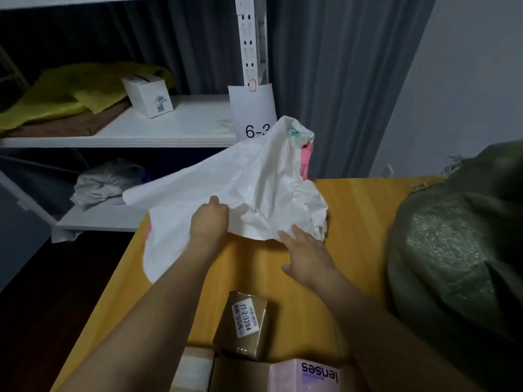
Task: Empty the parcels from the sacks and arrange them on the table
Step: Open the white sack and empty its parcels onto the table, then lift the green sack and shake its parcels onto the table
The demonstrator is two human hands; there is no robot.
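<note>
Yellow tabletop (353,210) bears a soft, light-looking white sack (254,179); left hand (209,219) has a grip on its edge, right hand (308,256) open.

A: Carrier?
B: Yellow wood table (353,210). Landmark: labelled brown parcel (243,323), near its front edge.
A: Around the parcel?
B: Cardboard box (240,374) just nearer. Pink box (305,376) nearer, right. White box (195,369) nearer, left. White sack (226,176) well beyond, crumpled, spilling over the left edge. Green sack (458,250) bulky, to the right.
</note>
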